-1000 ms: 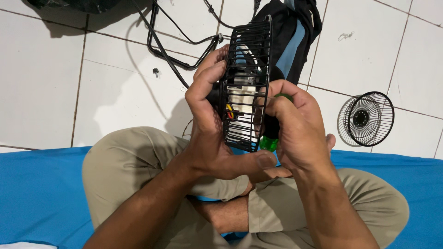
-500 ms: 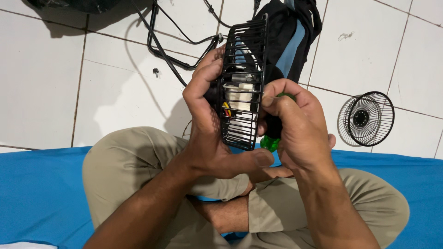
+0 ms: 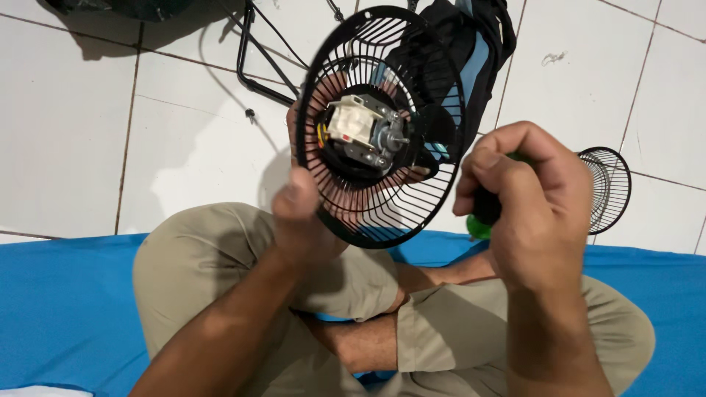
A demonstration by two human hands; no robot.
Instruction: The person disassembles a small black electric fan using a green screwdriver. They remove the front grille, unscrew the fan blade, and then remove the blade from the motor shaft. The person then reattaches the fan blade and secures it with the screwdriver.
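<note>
My left hand (image 3: 305, 209) grips the rim of a black wire fan guard (image 3: 371, 213) and holds it up facing me, fingers behind the grille. A small white and grey motor (image 3: 364, 132) with a short shaft sits at the guard's centre. My right hand (image 3: 529, 198) is closed around a screwdriver with a green and black handle (image 3: 479, 224), just right of the guard and apart from it. The tool's tip is hidden.
A second black fan grille (image 3: 607, 187) lies on the white tile floor at the right. A black and blue bag (image 3: 474, 59) and a black wire stand (image 3: 254, 66) with cables lie beyond the guard. I sit cross-legged on a blue mat (image 3: 62, 309).
The guard has turned from edge-on to facing me, showing the motor. My right hand has come off the guard and moved right with the screwdriver.
</note>
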